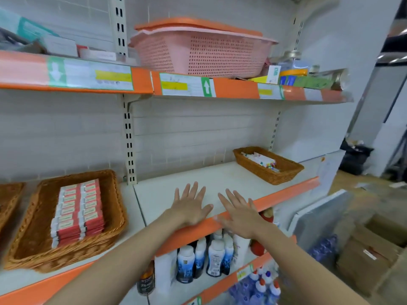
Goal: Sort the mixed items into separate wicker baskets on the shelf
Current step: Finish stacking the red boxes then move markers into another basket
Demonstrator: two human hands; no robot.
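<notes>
A large wicker basket on the left of the middle shelf holds two neat rows of red and white boxes. At the shelf's far right stands a smaller wicker basket with white tubes or markers inside. The edge of a third wicker basket shows at the far left. My left hand and my right hand lie flat, fingers spread, palms down at the front of the bare white shelf between the baskets. Neither hand holds anything.
A pink plastic basket sits on the upper shelf, with boxes and small goods beside it. Bottles fill the shelf below, more with orange caps lower still. Cardboard boxes and a leaning panel are on the floor at right.
</notes>
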